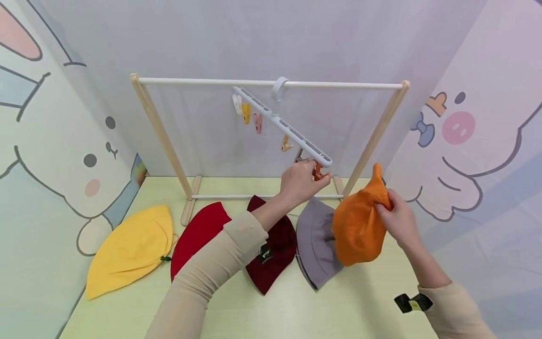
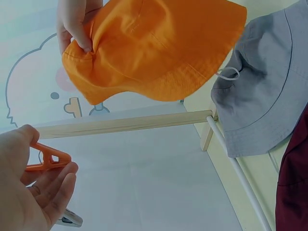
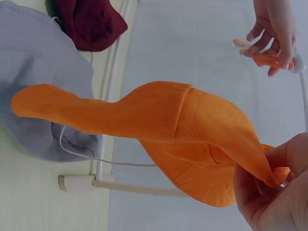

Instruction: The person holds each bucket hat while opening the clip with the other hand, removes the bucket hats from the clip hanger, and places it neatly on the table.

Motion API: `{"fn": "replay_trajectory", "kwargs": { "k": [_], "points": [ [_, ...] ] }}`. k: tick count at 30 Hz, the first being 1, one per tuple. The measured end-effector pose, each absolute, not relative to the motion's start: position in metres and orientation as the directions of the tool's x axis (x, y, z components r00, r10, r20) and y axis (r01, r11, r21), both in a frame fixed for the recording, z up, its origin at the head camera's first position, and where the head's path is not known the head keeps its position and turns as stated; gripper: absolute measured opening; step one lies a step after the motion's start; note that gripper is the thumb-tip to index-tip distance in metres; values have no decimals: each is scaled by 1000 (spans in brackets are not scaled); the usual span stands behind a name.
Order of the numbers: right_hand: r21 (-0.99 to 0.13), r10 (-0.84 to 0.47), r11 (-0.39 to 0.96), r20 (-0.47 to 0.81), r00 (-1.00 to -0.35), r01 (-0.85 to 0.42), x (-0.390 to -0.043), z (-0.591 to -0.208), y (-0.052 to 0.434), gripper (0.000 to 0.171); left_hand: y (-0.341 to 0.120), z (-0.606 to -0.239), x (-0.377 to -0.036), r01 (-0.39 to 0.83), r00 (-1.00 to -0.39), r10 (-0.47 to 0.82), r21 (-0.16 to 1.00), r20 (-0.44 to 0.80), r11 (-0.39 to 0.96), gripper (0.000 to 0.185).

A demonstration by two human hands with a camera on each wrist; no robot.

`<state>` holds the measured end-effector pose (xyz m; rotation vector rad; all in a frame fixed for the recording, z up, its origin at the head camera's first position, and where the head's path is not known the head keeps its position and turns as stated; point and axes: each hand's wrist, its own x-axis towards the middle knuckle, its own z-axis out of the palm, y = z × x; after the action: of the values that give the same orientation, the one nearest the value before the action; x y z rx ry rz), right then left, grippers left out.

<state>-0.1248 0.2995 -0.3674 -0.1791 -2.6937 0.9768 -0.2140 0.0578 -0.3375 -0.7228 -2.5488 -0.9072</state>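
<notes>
My right hand (image 1: 395, 217) pinches the crown of an orange bucket hat (image 1: 360, 226) and holds it up off the table, right of centre. The orange hat (image 2: 154, 48) fills the top of the left wrist view, and the same hat (image 3: 168, 134) hangs across the right wrist view. My left hand (image 1: 301, 181) is raised and pinches an orange clip (image 1: 318, 172) at the low end of a white clip hanger (image 1: 281, 125). That clip (image 2: 48, 160) sits between thumb and fingers. The hat is to the right of the clip, apart from it.
The hanger hooks on a white rail (image 1: 271, 84) of a wooden rack (image 1: 157, 127). Several pastel clips (image 1: 246, 113) dangle from it. On the pale green table (image 1: 237, 310) lie a yellow hat (image 1: 129, 249), red hat (image 1: 199, 233), maroon hat (image 1: 275, 249) and grey hat (image 1: 315, 242).
</notes>
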Motion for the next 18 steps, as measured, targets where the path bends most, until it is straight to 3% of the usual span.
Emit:
{"fn": "replay_trajectory", "kwargs": {
  "k": [18],
  "points": [
    [-616,183,786,149,-972,53,-125,-357,336,29,58,-339,-216,568,-810,349,486,471,664,25]
  ]
}}
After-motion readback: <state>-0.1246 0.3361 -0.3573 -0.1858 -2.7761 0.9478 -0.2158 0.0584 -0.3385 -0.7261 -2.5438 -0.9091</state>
